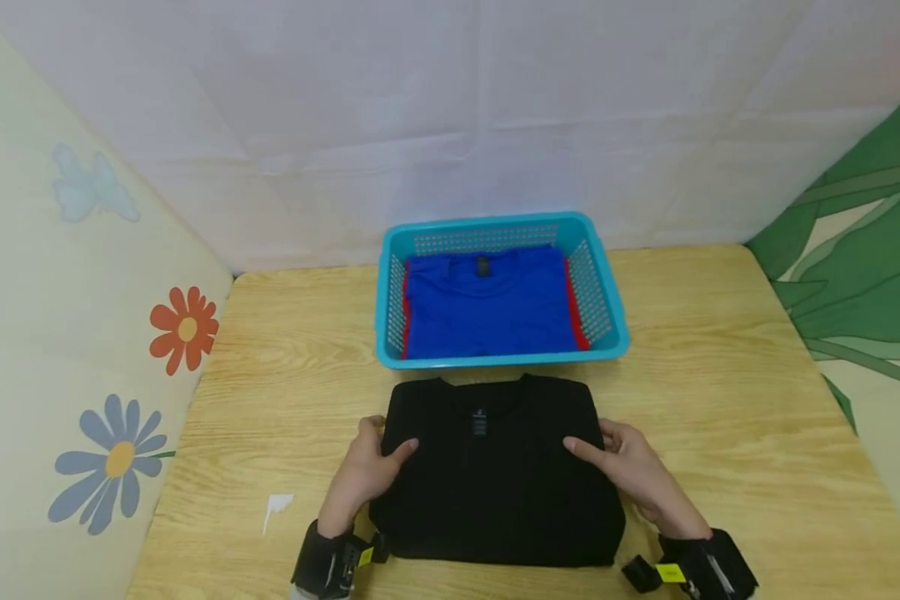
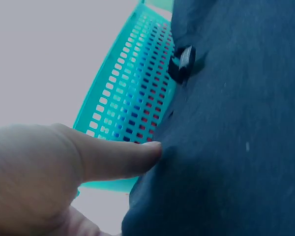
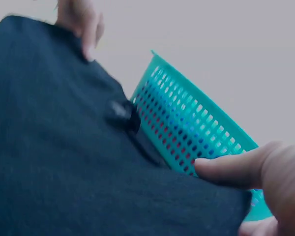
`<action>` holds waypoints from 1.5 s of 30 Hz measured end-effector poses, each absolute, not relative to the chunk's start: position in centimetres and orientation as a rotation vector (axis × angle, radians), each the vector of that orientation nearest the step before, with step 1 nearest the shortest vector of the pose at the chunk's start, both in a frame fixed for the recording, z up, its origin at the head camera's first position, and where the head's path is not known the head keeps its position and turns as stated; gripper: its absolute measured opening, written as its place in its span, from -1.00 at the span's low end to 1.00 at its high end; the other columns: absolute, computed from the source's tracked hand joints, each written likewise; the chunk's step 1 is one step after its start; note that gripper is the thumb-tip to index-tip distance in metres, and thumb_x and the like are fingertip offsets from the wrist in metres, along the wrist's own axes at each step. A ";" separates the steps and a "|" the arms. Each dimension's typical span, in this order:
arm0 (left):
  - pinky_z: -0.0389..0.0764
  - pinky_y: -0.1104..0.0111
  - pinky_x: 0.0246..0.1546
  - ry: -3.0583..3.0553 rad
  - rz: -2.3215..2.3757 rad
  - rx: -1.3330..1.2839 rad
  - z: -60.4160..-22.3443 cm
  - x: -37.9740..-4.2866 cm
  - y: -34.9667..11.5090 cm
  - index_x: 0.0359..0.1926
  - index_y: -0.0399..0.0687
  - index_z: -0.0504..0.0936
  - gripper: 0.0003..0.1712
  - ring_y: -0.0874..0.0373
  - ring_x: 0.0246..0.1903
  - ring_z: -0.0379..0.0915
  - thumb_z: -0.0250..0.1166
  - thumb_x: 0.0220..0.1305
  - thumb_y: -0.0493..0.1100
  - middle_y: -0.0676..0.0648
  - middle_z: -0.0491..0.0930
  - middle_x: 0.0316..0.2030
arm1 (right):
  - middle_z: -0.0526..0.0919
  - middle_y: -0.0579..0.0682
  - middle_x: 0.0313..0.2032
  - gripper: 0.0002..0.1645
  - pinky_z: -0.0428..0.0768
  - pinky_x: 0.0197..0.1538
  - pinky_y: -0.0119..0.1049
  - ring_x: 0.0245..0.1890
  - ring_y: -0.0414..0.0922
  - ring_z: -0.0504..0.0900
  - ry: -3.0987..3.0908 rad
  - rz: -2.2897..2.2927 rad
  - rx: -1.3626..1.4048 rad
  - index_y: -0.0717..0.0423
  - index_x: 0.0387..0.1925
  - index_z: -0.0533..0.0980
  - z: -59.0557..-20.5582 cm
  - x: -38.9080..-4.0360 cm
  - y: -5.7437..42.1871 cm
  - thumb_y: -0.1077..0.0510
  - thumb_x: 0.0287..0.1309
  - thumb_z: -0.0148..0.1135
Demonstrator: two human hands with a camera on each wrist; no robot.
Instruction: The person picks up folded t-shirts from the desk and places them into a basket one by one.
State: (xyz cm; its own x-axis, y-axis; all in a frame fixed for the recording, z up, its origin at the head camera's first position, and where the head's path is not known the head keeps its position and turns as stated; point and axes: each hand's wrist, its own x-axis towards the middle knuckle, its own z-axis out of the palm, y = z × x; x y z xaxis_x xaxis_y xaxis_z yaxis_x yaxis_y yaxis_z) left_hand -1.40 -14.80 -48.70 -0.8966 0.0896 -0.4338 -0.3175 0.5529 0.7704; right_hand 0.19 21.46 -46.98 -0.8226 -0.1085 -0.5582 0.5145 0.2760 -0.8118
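A black T-shirt (image 1: 495,492), folded into a rectangle with its neck label showing, lies in front of the basket in the head view. At its left edge my left hand (image 1: 371,467) grips the cloth, thumb on top and fingers out of sight beneath. My right hand (image 1: 633,467) holds the opposite edge the same way. Each wrist view shows a thumb over the dark shirt (image 2: 236,147). Just beyond the shirt stands a turquoise basket (image 1: 502,362) holding a folded blue T-shirt (image 1: 495,312), with red cloth (image 1: 576,312) showing at its sides.
The wooden table (image 1: 735,400) meets a white cloth backdrop (image 1: 420,125) behind the basket. A small white scrap (image 1: 278,503) lies on the left of the table. Painted panels with flowers (image 1: 120,458) and leaves (image 1: 862,275) flank both sides.
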 end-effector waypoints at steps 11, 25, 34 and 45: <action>0.62 0.08 -0.05 2.493 1.208 -0.033 -48.4 -1.7 -13.6 0.24 -0.20 0.45 -0.43 0.02 -0.09 0.52 0.28 0.37 0.04 -0.18 0.54 -0.01 | 0.64 0.21 0.11 -0.20 0.70 0.01 -0.08 -0.02 -0.01 0.71 1.940 -1.606 0.355 0.32 0.38 0.26 -46.7 0.0 20.1 -0.09 0.33 0.25; 0.61 0.03 0.04 2.276 1.445 -0.146 -49.6 -1.8 -13.2 0.35 -0.27 0.20 -0.22 -0.07 0.04 0.53 0.22 0.39 0.16 -0.28 0.50 0.13 | 0.48 0.27 0.29 -0.21 0.63 0.14 -0.05 0.15 0.01 0.62 1.995 -1.552 0.258 0.25 0.47 0.12 -47.2 0.2 20.4 -0.11 0.45 0.08; 0.71 0.26 -0.21 1.983 1.621 0.027 -49.4 -1.7 -14.6 0.15 -0.17 0.53 -0.55 0.08 -0.21 0.71 0.07 0.52 0.07 -0.13 0.73 -0.14 | 0.41 0.31 0.34 -0.14 0.66 0.09 -0.09 0.13 0.00 0.64 1.863 -1.612 0.110 0.28 0.52 -0.02 -45.9 0.6 22.1 -0.13 0.49 0.00; 0.64 0.26 0.03 2.215 1.469 0.261 -45.6 -0.7 -15.8 0.39 -0.07 0.31 -0.50 0.10 0.02 0.64 -0.05 0.58 0.03 -0.10 0.62 0.12 | 0.26 0.28 0.43 -0.12 0.52 0.27 0.05 0.33 0.08 0.42 1.912 -1.422 0.025 0.19 0.56 -0.09 -42.5 0.8 23.7 -0.15 0.49 -0.02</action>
State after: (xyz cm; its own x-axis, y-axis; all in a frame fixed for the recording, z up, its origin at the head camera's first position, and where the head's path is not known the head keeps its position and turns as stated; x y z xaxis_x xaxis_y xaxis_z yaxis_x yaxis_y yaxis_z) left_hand -0.68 -15.80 -45.62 -0.8732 0.4026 -0.2746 -0.0962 0.4101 0.9070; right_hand 0.83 23.66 -42.46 -0.7256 -0.3961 -0.5627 0.4252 0.3849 -0.8192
